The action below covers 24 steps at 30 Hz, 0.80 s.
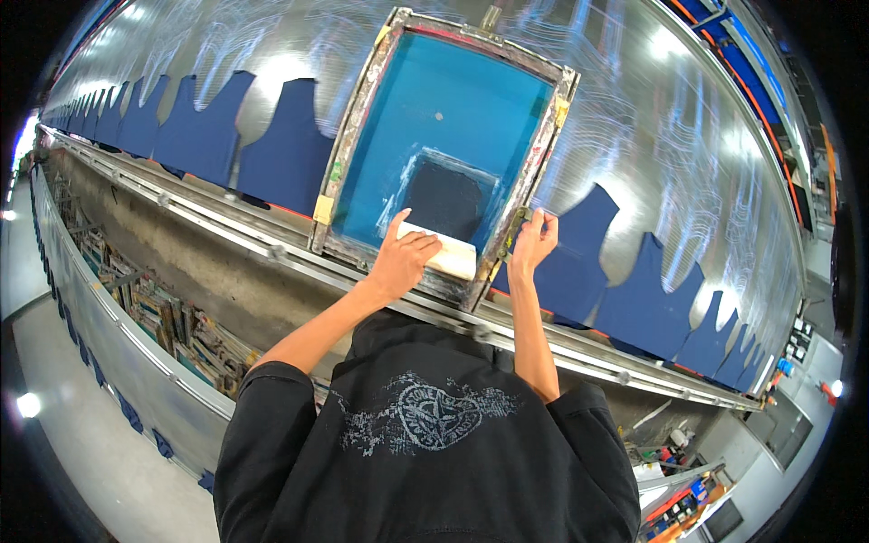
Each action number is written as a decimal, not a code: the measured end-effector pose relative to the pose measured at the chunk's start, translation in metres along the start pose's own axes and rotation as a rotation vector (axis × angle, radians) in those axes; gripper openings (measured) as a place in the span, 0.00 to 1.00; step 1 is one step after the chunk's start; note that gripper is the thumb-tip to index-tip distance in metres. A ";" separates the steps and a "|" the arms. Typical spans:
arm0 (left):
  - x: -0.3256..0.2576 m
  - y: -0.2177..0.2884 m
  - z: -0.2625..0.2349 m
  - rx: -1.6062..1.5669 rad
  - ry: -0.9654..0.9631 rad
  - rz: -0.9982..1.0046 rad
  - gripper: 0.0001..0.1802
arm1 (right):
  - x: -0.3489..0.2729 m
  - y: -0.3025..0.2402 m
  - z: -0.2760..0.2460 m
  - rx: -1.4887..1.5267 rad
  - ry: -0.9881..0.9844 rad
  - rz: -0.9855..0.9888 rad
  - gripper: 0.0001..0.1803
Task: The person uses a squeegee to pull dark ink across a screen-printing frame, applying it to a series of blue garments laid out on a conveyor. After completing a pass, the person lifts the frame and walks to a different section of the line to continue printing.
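Note:
A screen printing frame [337, 172] with worn, paint-marked edges and blue mesh [453, 90] lies on the long table in front of me. Dark ink [444, 197] covers a rectangle in the mesh's lower part, with pale smears around it. My left hand [404, 261] is closed over the left part of a pale squeegee [460, 257], which stands along the near side of that rectangle. At the frame's right edge, the curled fingers of my right hand [534, 239] grip the frame beside a small dark metal fitting [517, 228]. Part of this grip is hidden.
Navy fabric pieces [285, 149] lie in a row on the shiny table [634, 118], on both sides of the frame. A metal rail [272, 252] runs along the near edge. Frames and tools [186, 326] fill a shelf below a second table at left.

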<state>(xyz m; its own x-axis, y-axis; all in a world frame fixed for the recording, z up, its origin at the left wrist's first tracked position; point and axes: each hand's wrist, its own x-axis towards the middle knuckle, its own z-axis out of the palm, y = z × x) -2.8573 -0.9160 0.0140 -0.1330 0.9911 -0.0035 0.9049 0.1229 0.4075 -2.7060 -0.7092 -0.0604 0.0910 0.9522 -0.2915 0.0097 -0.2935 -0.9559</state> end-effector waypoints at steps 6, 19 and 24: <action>-0.047 -0.133 -0.054 0.007 0.074 0.005 0.17 | -0.070 0.031 0.128 -0.047 -0.054 -0.055 0.14; 0.034 -0.204 -0.098 -0.066 -0.364 -0.031 0.13 | -0.090 -0.030 0.178 -0.946 -0.095 -0.560 0.17; 0.113 -0.233 -0.108 0.049 -0.157 0.041 0.07 | -0.085 -0.070 0.235 -0.883 -0.761 -0.853 0.18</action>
<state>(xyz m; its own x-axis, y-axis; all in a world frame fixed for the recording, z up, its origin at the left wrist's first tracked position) -3.1269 -0.8385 0.0168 -0.0344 0.9907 -0.1317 0.9273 0.0807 0.3654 -2.9488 -0.7499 0.0232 -0.7963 0.5910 0.1290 0.4156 0.6895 -0.5931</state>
